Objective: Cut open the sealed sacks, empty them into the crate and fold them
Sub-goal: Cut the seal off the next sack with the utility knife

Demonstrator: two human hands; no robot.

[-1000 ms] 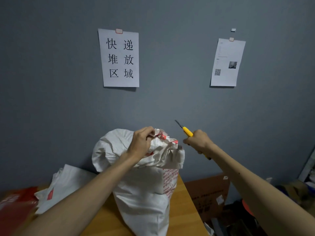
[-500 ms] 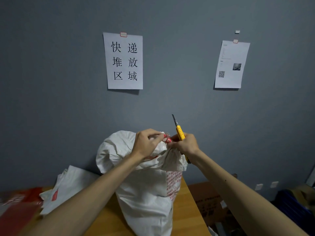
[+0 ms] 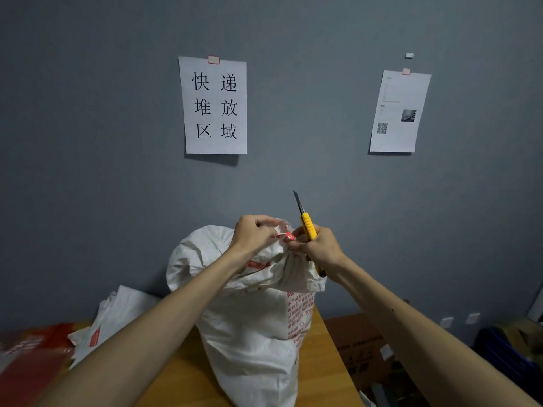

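Note:
A full white woven sack (image 3: 249,327) with red print stands upright on the wooden table (image 3: 323,365). Its top is bunched and bound with red tape (image 3: 289,237). My left hand (image 3: 252,233) grips the bunched top from the left. My right hand (image 3: 317,248) holds a yellow utility knife (image 3: 308,226), blade out and pointing up, and its fingertips pinch the sack's neck right beside the tape.
Flat white sacks (image 3: 117,312) lie on the table at the left, next to a blurred red bag (image 3: 26,356). A cardboard box (image 3: 361,345) sits on the floor right of the table, with dark blue things (image 3: 508,351) further right. Two paper sheets hang on the grey wall.
My right hand has moved left with the knife, from clear of the sack to touching its bound top, and the blade has swung upright. My left hand has kept its grip on the top.

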